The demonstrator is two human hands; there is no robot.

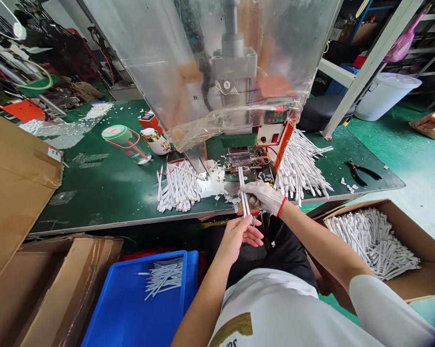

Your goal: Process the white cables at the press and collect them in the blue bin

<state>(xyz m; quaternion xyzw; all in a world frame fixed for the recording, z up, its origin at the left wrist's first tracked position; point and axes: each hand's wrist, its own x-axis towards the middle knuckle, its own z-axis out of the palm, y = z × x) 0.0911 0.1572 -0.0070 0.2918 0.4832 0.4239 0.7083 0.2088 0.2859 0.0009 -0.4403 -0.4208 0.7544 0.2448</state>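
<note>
My right hand (260, 197), in a white knit glove with a red cuff, is shut on a pair of white cables (243, 197) that stand upright at the front of the press. My left hand (239, 236) is bare and pinches the lower part of the same cables, just below a small reddish-brown jig (244, 209) at the table's edge. Behind them is a bench press (235, 62) with a clear plastic sheet hanging in front of it. Bundled white cables lie in loose heaps on both sides of it (179, 188) (300, 166).
A green-topped workbench (94, 202) holds a drink bottle (126, 143) and red-handled pliers (362, 172). A cardboard box of white cables (372, 243) stands at lower right. A blue tray (141, 303) holding some cables sits below my left arm, with cardboard sheets (18, 178) at left.
</note>
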